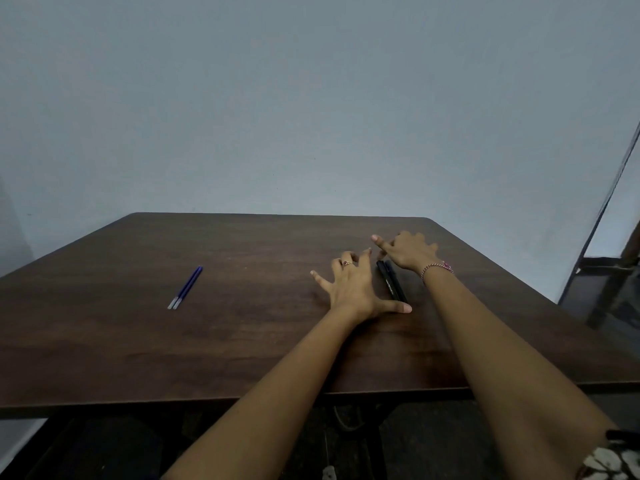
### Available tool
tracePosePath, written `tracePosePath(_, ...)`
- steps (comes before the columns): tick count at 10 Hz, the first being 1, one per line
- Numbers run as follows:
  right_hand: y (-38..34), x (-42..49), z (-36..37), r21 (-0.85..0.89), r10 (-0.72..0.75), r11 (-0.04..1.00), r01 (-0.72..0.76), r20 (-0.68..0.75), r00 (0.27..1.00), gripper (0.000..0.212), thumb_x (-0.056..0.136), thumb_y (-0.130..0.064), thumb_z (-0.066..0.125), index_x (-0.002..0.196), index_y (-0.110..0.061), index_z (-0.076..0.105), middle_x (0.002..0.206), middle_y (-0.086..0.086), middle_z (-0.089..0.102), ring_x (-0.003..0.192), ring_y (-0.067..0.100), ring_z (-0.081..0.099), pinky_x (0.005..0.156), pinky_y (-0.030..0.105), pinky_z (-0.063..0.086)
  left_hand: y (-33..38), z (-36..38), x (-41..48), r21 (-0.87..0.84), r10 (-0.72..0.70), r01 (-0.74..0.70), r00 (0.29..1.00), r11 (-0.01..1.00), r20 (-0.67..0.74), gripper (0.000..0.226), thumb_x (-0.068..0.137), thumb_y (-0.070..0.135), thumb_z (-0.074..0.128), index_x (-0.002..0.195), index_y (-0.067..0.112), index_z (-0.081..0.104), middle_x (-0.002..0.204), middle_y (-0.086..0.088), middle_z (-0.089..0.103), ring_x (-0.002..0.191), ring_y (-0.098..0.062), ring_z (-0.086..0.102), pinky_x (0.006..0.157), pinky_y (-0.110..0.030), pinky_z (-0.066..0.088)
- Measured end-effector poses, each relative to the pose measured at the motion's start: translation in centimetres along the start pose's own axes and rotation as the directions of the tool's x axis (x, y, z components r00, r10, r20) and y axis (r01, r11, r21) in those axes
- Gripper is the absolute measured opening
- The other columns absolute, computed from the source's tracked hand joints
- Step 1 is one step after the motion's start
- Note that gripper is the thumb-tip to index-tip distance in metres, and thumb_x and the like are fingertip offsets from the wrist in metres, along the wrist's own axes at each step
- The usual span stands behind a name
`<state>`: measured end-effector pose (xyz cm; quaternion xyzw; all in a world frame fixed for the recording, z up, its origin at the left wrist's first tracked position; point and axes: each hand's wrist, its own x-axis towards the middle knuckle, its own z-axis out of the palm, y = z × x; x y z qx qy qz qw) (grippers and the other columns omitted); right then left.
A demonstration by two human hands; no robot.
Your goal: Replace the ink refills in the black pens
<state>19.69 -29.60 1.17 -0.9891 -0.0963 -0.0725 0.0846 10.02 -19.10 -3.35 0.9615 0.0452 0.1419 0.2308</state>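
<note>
Two pens [391, 282] lie side by side on the counter [242, 341], right of its middle. The left hand [353, 289] rests just left of them, thumb at their near ends; the right hand [410, 252] is at their far ends. Two refills [185, 288] lie together well apart to the left. A wall [311, 116] stands behind.
</note>
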Motion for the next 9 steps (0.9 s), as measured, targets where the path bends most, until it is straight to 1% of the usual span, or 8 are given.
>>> tracePosePath(2,-0.1,-0.2,0.5,0.044,-0.016,0.999,0.016,0.0,1.0,0.07,0.089,-0.07,0.022,0.096,-0.024,0.075,0.128,0.009,0.055,0.129,0.033,0.037,0.101,0.054,0.027,0.0,-0.1,-0.1,-0.033,0.016,-0.016,1.0,0.999,0.01,0.126,0.041,0.077,0.072,0.144,0.034,0.013,0.15,-0.012,0.019,0.14,-0.03,0.01,0.101,-0.073,-0.007)
tracePosePath(3,0.1,-0.3,0.7,0.058,-0.029,0.998,0.031,-0.035,0.999,0.066,0.09,-0.069,0.024,0.096,-0.027,0.075,0.127,0.008,0.056,0.127,0.033,0.04,0.1,0.054,0.029,0.0,-0.2,0.0,-0.05,0.025,-0.024,1.0,0.998,0.018,0.126,0.043,0.076,0.072,0.144,0.033,0.012,0.151,-0.012,0.018,0.141,-0.031,0.009,0.102,-0.072,-0.005)
tracePosePath(4,0.0,-0.7,0.5,0.101,-0.045,0.994,0.052,-0.072,0.996,0.062,0.091,-0.068,0.026,0.098,-0.029,0.074,0.124,0.006,0.059,0.126,0.031,0.042,0.099,0.053,0.03,-0.3,-0.5,0.0,-0.082,0.027,-0.026,1.0,0.996,0.009,0.118,0.051,0.076,0.069,0.145,0.032,0.013,0.152,-0.012,0.016,0.142,-0.03,0.008,0.104,-0.07,-0.005)
tracePosePath(5,-0.7,-1.7,0.5,0.133,-0.091,0.985,0.109,-0.13,0.987,0.054,0.092,-0.063,0.03,0.102,-0.03,0.072,0.123,0.007,0.056,0.125,0.03,0.041,0.098,0.052,0.03,-0.8,-1.0,0.0,-0.086,0.041,-0.044,0.998,0.995,-0.036,0.095,0.069,0.073,0.058,0.144,0.027,0.02,0.15,-0.012,0.02,0.141,-0.031,0.013,0.107,-0.068,-0.001)
tracePosePath(6,-1.8,-3.1,0.9,0.07,-0.154,0.983,0.17,-0.186,0.97,0.047,0.095,-0.056,0.033,0.11,-0.028,0.068,0.119,0.006,0.054,0.122,0.027,0.042,0.096,0.049,0.031,-1.5,-1.9,0.0,-0.04,0.063,-0.067,0.993,0.997,-0.098,0.066,0.086,0.057,0.05,0.14,0.023,0.03,0.147,-0.011,0.026,0.138,-0.03,0.018,0.107,-0.066,0.002)
tracePosePath(7,-3.3,-4.0,1.0,-0.018,-0.226,0.974,0.228,-0.234,0.946,0.037,0.097,-0.047,0.039,0.115,-0.027,0.064,0.121,0.004,0.053,0.119,0.025,0.042,0.094,0.046,0.031,-2.3,-3.2,0.3,0.053,0.11,-0.104,0.984,0.993,-0.138,0.05,0.092,0.036,0.048,0.138,0.021,0.035,0.145,-0.01,0.028,0.137,-0.029,0.019,0.108,-0.066,0.0)
tracePosePath(8,-5.1,-3.9,0.4,-0.059,-0.276,0.961,0.269,-0.247,0.929,0.032,0.097,-0.04,0.04,0.12,-0.031,0.061,0.123,0.002,0.053,0.117,0.024,0.042,0.095,0.046,0.03,-3.0,-5.0,0.8,0.135,0.155,-0.136,0.978,0.981,-0.141,0.043,0.089,0.019,0.047,0.132,0.019,0.044,0.147,-0.009,0.026,0.139,-0.029,0.016,0.108,-0.067,-0.005)
tracePosePath(9,-6.6,-2.5,-0.2,-0.086,-0.316,0.949,0.304,-0.261,0.912,0.032,0.097,-0.037,0.04,0.122,-0.033,0.06,0.125,0.0,0.051,0.118,0.023,0.041,0.098,0.047,0.027,-4.1,-6.3,2.5,0.212,0.183,-0.141,0.963,0.967,-0.195,0.043,0.087,0.013,0.046,0.129,0.021,0.049,0.149,-0.008,0.026,0.14,-0.027,0.013,0.107,-0.066,-0.008)
